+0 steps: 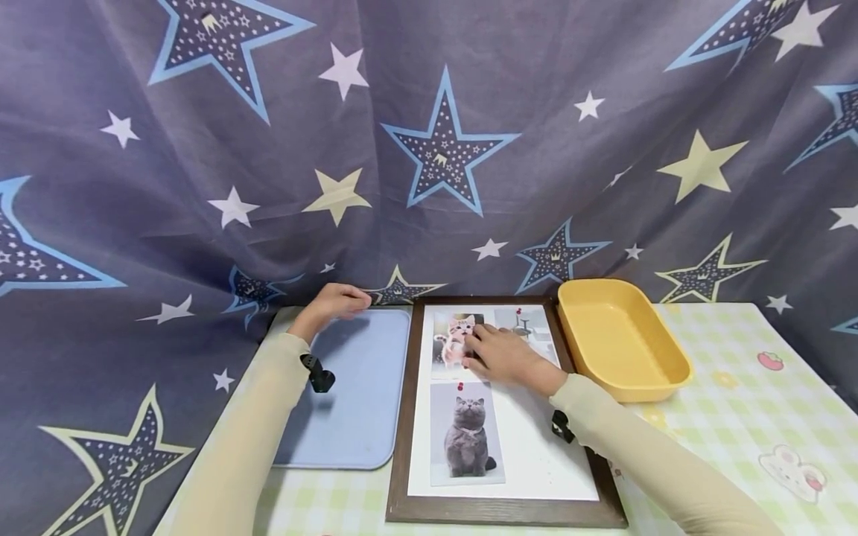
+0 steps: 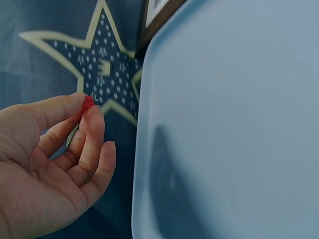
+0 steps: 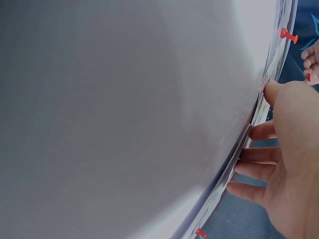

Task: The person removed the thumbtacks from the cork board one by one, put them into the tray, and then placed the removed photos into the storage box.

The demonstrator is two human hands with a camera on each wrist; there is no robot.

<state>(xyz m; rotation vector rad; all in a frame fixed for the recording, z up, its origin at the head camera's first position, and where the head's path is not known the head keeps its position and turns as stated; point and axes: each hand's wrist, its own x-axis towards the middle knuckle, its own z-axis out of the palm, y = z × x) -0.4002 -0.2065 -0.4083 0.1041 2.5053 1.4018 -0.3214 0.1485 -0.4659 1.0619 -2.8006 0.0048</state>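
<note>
- Red pushpin: pinched at the fingertips of my left grip, metal tip pointing clear of them.
- Kitten photo: under my right grip, whose loose fingers rest on it, grasping nothing. I see no pin at its top edge.
- To do this well, I'd keep the right grip steadying the photo flat and square, bring the pin over its top middle, and press straight down with fingertips away from the point.
- White board: beneath the right grip, with the grey-cat photo on its near side.
- Blue tray: below the left grip.
- Yellow basin: right of the right grip, on the bench.
</note>
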